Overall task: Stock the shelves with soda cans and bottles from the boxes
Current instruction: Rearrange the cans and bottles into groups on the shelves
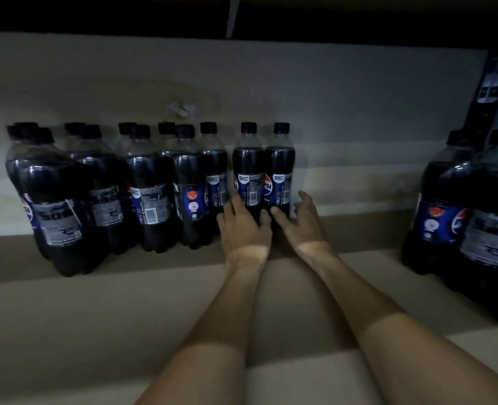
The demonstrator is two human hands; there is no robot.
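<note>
Left hand (243,226): your fingers lie straight against a black-capped plastic cola bottle (247,171). Right hand (300,220): spread wide at its twin bottle (279,173). Probably heavy, slick; grip the labelled waist.

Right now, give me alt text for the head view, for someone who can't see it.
Left hand and right hand touch the bases of two upright Pepsi bottles at the right end of a row on a dim shelf; larger bottles stand far right.

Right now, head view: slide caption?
Left hand and right hand at the bases of two upright Pepsi bottles on the shelf.
</note>
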